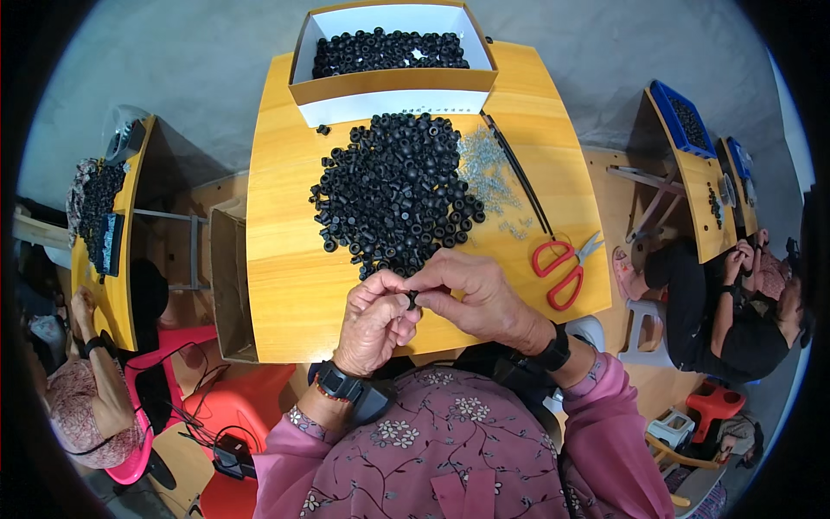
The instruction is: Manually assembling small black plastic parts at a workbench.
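Close to the table's near edge, my two hands meet at a small black round part (411, 297). My left hand (372, 324) is closed and pinches the part between thumb and fingertips. Thumb and index finger of my right hand (480, 298) are pressed together against the part's other side; whatever small thing they hold is hidden. Just beyond the fingers lies a big heap of similar black parts (389, 195). Small clear or silvery pieces (486, 169) are scattered along the heap's right side.
A white and brown box (393, 97) with more black parts stands at the table's far end. Red-handled scissors (564, 270) and thin black rods (521, 177) lie on the right. People work at side tables; a red chair (238, 402) stands at lower left.
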Demonstrator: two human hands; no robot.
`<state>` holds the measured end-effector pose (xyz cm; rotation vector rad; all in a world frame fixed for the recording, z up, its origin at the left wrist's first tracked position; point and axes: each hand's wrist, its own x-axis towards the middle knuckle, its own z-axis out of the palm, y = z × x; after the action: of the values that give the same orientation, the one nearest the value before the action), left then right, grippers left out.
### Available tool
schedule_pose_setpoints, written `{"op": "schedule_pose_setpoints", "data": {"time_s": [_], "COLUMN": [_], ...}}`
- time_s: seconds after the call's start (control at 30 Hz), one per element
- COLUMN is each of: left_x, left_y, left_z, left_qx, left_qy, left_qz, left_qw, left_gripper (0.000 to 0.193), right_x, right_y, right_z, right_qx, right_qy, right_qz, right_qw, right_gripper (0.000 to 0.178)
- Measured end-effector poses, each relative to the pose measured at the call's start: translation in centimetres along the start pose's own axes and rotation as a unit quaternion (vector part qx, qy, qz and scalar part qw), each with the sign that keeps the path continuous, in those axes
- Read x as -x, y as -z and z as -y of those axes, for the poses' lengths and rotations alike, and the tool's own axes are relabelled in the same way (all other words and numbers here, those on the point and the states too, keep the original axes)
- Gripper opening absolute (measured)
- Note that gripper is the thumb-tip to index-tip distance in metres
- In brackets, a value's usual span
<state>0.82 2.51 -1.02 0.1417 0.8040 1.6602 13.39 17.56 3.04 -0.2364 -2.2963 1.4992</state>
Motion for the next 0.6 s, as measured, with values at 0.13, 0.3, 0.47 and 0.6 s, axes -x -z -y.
{"op": "schedule_pose_setpoints", "data": {"time_s": [0.13, 0.3, 0.47, 0.6], "left_x": [-0.1, -0.6, -0.6, -0.6], "left_y": [0.5, -0.1, -0.3, -0.4], "left_z": [0.2, 1.1, 1.3, 1.2], "left_qx": [0.018, 0.039, 0.042, 0.035], "left_qy": [-0.005, -0.073, -0.047, -0.052], "left_qz": [-0.004, -0.025, -0.058, -0.056], "left_qw": [1.000, 0.996, 0.996, 0.996], "left_gripper": [0.009, 0.009, 0.009, 0.007], "right_x": [0.2, 0.4, 0.4, 0.3], "right_y": [0.0, -0.9, -1.2, -1.1], "right_z": [1.0, 2.5, 2.1, 1.8], "right_qx": [-0.043, 0.141, 0.236, 0.255], "right_qy": [-0.059, 0.033, 0.045, 0.054], "right_qz": [0.018, 0.006, 0.004, 0.020], "right_qw": [0.997, 0.989, 0.971, 0.965], "right_gripper": [0.029, 0.038, 0.028, 0.020]}}
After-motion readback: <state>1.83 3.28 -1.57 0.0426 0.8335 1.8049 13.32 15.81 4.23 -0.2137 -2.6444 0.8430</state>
